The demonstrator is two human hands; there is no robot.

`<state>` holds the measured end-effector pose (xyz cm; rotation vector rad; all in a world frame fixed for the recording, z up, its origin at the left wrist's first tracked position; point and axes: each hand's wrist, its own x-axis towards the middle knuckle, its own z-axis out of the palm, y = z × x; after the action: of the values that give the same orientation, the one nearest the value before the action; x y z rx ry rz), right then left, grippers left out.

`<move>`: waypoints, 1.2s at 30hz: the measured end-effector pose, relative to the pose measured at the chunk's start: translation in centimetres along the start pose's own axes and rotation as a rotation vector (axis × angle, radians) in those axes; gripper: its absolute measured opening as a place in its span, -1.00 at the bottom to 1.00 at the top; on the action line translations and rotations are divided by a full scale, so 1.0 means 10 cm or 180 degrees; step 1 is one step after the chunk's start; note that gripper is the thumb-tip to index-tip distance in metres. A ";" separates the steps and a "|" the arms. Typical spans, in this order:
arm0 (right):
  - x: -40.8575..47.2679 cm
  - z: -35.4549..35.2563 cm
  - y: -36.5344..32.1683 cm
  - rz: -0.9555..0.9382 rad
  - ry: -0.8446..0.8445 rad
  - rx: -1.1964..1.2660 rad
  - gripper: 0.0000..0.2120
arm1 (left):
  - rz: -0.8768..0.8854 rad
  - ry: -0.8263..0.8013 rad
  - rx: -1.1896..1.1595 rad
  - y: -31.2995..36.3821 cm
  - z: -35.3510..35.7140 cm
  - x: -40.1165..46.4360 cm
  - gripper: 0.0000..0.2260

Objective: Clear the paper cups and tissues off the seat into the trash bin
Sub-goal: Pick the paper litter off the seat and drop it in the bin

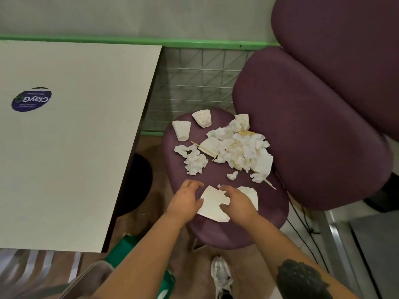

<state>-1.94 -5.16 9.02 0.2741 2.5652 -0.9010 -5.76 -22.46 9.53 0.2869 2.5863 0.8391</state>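
A purple seat (218, 231) carries crumpled white tissues (237, 147) piled toward its back, with more tissue (195, 162) to the left. Upturned paper cups (181, 130) (203, 118) (243, 119) stand at the far edge. A flattened paper cup (212, 203) lies near the front, and another cup (250, 192) is just right of it. My left hand (185, 199) is open, its thumb touching that flat cup's left edge. My right hand (237, 205) is curled over the flat cup's right side, fingers apart. A green bin (121, 251) sits low left, partly hidden by my left forearm.
Thin wooden sticks (269, 183) lie among the tissues. A white table (71, 137) fills the left side, and a black round base (140, 182) is under it. Purple backrest cushions (313, 137) rise right of the seat. A black cable (302, 221) and my white shoe (221, 275) are on the floor.
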 end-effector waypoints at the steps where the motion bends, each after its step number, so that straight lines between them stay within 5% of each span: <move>1: 0.11 -0.05 0.09 0.0027 -0.0014 0.0023 -0.48 | 0.0021 -0.0054 0.0004 0.03 0.07 0.13 -0.60; 11: 1.17 -0.29 0.81 0.0142 -0.0104 -0.0155 -0.51 | -0.0060 -0.0691 0.0535 0.26 0.78 1.20 -0.56; 21: 1.82 0.03 1.11 -0.0140 -0.0389 -0.1165 -0.53 | 0.0119 -0.1161 0.1985 0.12 1.35 1.76 -0.60; 27: 1.95 0.19 1.16 -0.0110 -0.0490 -0.1336 -0.60 | 0.0178 -0.1419 0.1480 0.05 1.44 1.85 -0.77; 36: 2.03 0.22 1.13 -0.0123 -0.0199 -0.0987 -0.80 | 0.0103 -0.1040 0.0562 0.01 1.41 1.87 -0.82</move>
<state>-15.97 3.17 -7.72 0.1038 2.6107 -0.5038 -16.35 -9.30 -6.71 0.4758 2.3537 0.5231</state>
